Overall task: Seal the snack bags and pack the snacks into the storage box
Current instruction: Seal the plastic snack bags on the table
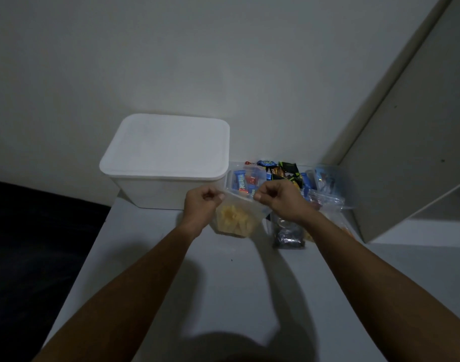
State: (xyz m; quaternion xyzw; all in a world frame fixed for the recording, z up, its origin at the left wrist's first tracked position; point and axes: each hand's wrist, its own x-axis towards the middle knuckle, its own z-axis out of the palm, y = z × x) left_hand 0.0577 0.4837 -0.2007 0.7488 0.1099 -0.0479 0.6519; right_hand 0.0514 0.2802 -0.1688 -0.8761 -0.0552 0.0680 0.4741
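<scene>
Hands pinch the top edge of a clear plastic bag of yellow chips (235,218), just in front of the white lidded plastic storage box (166,160). Left hand (201,202) and right hand (278,198) should press along the strip until it shuts.

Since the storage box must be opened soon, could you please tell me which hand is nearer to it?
The left hand is nearer, just in front of the storage box. The right hand is farther right, before the snack tray. Both pinch the chip bag.
</scene>
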